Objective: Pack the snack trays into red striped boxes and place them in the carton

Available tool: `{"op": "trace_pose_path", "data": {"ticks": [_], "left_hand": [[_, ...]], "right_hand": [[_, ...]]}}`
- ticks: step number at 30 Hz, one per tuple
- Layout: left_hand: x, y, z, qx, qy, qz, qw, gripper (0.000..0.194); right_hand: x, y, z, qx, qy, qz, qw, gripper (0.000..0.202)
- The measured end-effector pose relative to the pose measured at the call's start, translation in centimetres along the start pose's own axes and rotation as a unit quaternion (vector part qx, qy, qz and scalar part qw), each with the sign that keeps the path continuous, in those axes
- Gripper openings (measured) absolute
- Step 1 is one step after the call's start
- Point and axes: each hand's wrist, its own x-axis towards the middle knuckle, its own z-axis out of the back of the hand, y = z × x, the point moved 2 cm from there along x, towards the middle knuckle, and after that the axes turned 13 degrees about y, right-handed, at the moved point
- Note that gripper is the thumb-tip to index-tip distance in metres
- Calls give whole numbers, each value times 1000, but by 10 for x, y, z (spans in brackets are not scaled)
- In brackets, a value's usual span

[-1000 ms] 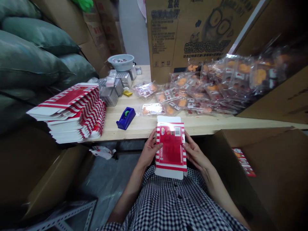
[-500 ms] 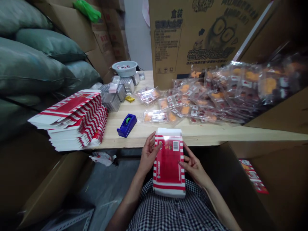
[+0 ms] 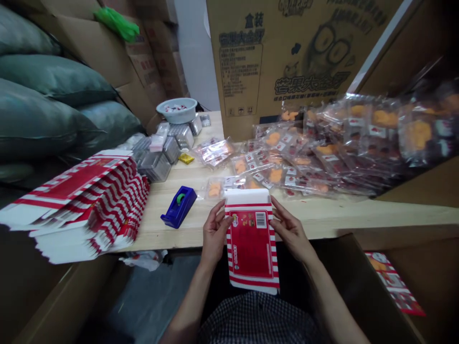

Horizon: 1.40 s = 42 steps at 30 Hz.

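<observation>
Between my hands is a red-and-white striped cardboard box (image 3: 251,248), printed with a barcode, its white end flap pointing away from me. My left hand (image 3: 216,234) grips the box's left edge near the top, thumb lying on the printed face. On the opposite edge, my right hand (image 3: 289,228) holds it near the upper corner. The box hangs in front of the table edge, above my lap. Beyond it lie clear packets (image 3: 276,174) with orange pieces inside. A blue tape dispenser (image 3: 178,206) stands left of the box on the wooden table (image 3: 161,234).
Flattened striped boxes (image 3: 89,200) are stacked at the table's left. Behind them are clear plastic cases (image 3: 155,165), a yellow packet (image 3: 186,158) and a pale basin (image 3: 177,111). A large carton (image 3: 244,62) stands at the back. An open carton (image 3: 387,234) sits low on the right.
My right hand has slid up the box's right edge towards its top corner. The box has moved slightly away from my body, and the camera view has shifted.
</observation>
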Motion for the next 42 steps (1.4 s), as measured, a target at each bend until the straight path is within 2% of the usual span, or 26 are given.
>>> {"op": "trace_pose_path", "data": {"ticks": [2,8,12,19,21,24,27,32,34,36,39,42], "left_hand": [[13,-8,-1,6,12,-21,1000,57],[43,-40,-4,79,123,-71,987,36],[53,-53,-6,150,132,-119,973,29],[43,-44,6,257,127,-145,947,27],[33,-48,4,242,124,-140,952,27],[11,-55,-8,189,116,-85,971,27],[-14,-43,-15,140,90,-4,986,24],[-46,10,-1,73,39,133,988,27],[-49,23,7,84,34,150,985,27],[-46,28,14,128,32,147,980,26],[-38,26,20,179,33,138,974,23],[-33,22,22,162,53,139,976,21]], "right_hand": [[12,9,0,-17,-3,20,1000,65],[21,40,13,-112,-18,22,993,48],[23,55,19,-154,-2,61,986,36],[24,33,20,-194,64,42,978,23],[17,35,16,-188,68,40,979,24],[1,46,13,-160,84,1,984,33],[-13,40,15,-133,96,-58,985,35],[-25,-25,27,-50,61,-134,988,23],[-26,-46,32,-48,48,-139,988,22],[-24,-56,36,-63,42,-134,988,18],[-20,-58,39,-72,32,-124,989,14],[-18,-54,40,-72,19,-117,990,12]]}}
